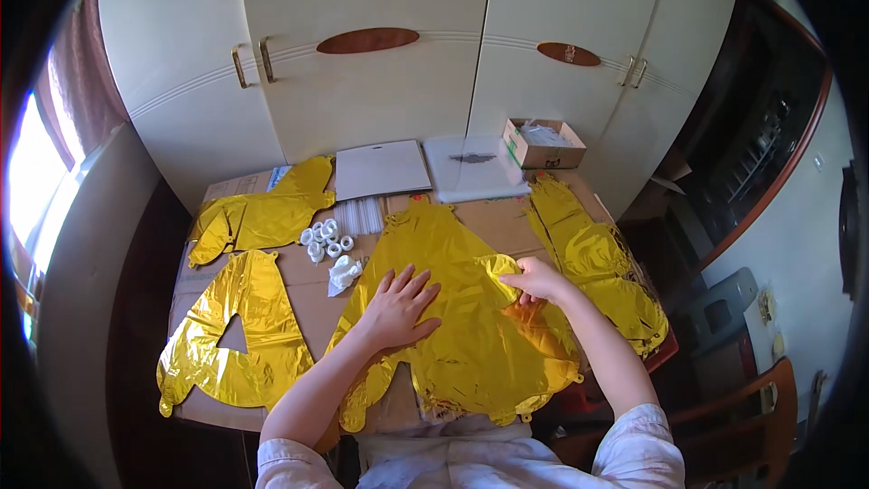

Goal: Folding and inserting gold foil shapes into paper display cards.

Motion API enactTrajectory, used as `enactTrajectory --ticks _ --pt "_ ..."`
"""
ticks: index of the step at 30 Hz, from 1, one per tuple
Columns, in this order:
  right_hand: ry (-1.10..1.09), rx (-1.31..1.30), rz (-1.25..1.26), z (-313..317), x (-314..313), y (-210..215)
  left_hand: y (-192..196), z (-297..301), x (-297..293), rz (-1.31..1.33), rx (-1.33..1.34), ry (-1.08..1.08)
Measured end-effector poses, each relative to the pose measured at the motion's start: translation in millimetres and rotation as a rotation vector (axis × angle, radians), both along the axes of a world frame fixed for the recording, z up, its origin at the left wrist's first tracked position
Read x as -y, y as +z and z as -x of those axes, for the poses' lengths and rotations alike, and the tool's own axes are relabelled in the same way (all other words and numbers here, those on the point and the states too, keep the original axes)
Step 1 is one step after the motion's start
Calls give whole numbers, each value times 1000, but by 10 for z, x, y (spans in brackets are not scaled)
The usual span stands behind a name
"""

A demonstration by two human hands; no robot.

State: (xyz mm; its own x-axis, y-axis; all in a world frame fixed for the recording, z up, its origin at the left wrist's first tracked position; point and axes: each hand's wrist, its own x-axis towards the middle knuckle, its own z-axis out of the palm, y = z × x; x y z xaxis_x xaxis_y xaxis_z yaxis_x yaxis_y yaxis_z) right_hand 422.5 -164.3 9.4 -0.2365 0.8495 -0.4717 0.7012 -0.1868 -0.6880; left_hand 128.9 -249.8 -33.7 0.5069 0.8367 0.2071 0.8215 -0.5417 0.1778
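Observation:
A flat, uninflated gold foil balloon (453, 308) covers the middle of the cardboard-topped table in front of me. My left hand (403, 308) lies flat on it with the fingers spread. Toward the balloon's right side, my right hand (539, 281) pinches a fold of the foil and lifts it, so the foil there is bent up and wrinkled. Left of it lies another gold foil balloon (262, 330) with a triangular hole. More gold foil pieces rest at the far left (272, 213) and along the right side (593, 263).
White rolls (328, 235) and a crumpled white piece (344, 273) lie beside a bundle of thin white sticks (359, 215). Behind are a grey flat panel (382, 170), a clear plastic packet (471, 183) and an open box (548, 149), against a cream cabinet (362, 100). A wooden chair (769, 417) stands at right.

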Motion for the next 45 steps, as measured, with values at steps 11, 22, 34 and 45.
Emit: enactTrajectory --ticks 11,22,34,45 --pt "100 128 -438 233 107 -30 -10 6 -2 -7 -4 7" --pt "267 -102 -590 90 164 -308 -22 9 -18 -4 -21 3" --pt "551 -43 -1010 56 156 -521 30 -2 -4 24 -23 8" --pt "586 13 -922 95 127 -553 20 8 2 13 -23 5"
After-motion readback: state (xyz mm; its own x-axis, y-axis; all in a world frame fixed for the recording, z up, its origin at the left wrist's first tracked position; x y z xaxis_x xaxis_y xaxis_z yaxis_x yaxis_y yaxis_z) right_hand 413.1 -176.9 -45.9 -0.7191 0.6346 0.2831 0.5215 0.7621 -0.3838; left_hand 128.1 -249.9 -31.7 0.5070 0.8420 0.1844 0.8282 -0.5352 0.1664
